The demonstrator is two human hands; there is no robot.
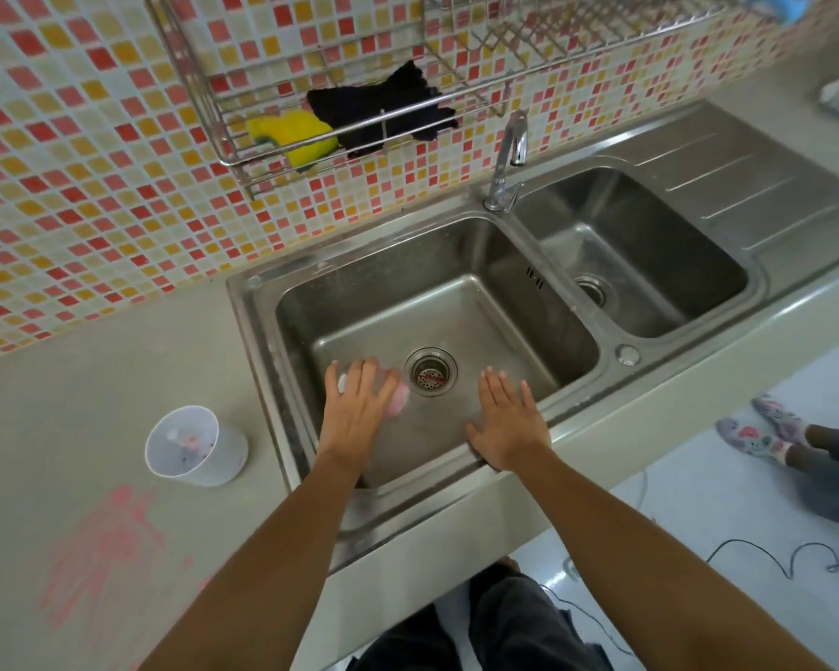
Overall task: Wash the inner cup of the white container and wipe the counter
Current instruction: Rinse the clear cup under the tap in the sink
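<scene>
The white container (196, 445) stands upright on the counter left of the sink, with pink and dark residue inside. In the left basin (480, 302) a small translucent, pink-stained piece (399, 401), apparently the inner cup, lies beside the drain (430, 371). My left hand (357, 404) is spread flat over it, fingers apart, not closed around it. My right hand (507, 421) hovers open above the basin's front edge and holds nothing. A pink smear (105, 549) marks the counter (93, 380) at the front left.
The tap (507, 159) stands between the two basins, its spout over the right basin (650, 244). A yellow sponge (294, 135) and a dark cloth (383, 109) lie in the wire wall rack. Another person's socked feet (766, 431) stand on the floor at right, near a black cable (771, 559).
</scene>
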